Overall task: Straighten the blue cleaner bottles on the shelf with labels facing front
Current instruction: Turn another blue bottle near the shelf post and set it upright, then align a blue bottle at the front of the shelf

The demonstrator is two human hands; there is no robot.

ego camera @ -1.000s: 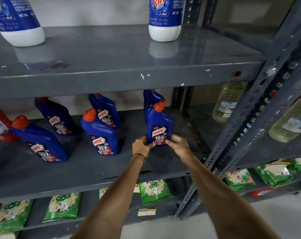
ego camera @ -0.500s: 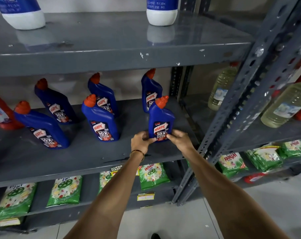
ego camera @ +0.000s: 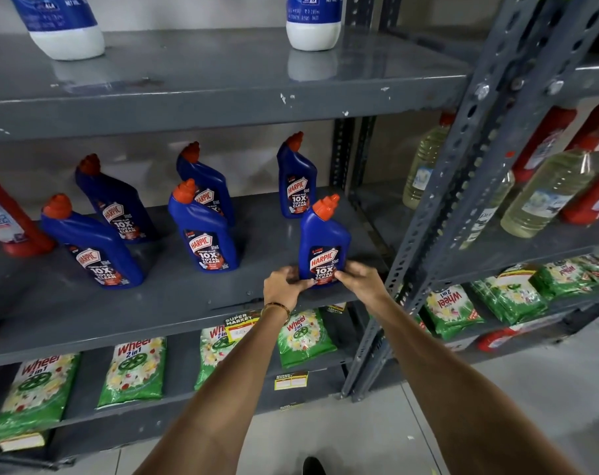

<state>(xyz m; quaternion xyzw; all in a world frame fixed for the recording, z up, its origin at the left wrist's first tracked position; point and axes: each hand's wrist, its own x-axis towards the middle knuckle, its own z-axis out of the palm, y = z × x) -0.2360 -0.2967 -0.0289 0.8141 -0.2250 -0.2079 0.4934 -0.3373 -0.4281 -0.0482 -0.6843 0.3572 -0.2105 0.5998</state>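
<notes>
In the head view, the left hand (ego camera: 283, 282) and the right hand (ego camera: 359, 276) are pinching the base of the front right bottle (ego camera: 324, 246) from either side, each grip closed on it with fingertips touching its lower corners. That bottle is standing upright near the front edge of the middle shelf (ego camera: 174, 303), its label facing front, so this one looks all but finished.

The back right bottle (ego camera: 296, 181) is also showing its label forward. The front middle bottle (ego camera: 204, 231), the back middle bottle (ego camera: 205, 181), the front left bottle (ego camera: 92, 246) and the back left bottle (ego camera: 116, 200) are showing their labels too, though the wide lens is leaning them, so I cannot tell how square they are sitting. The two rows are looking uneven; judging by that, spacing and alignment on the left are probably remaining.
</notes>
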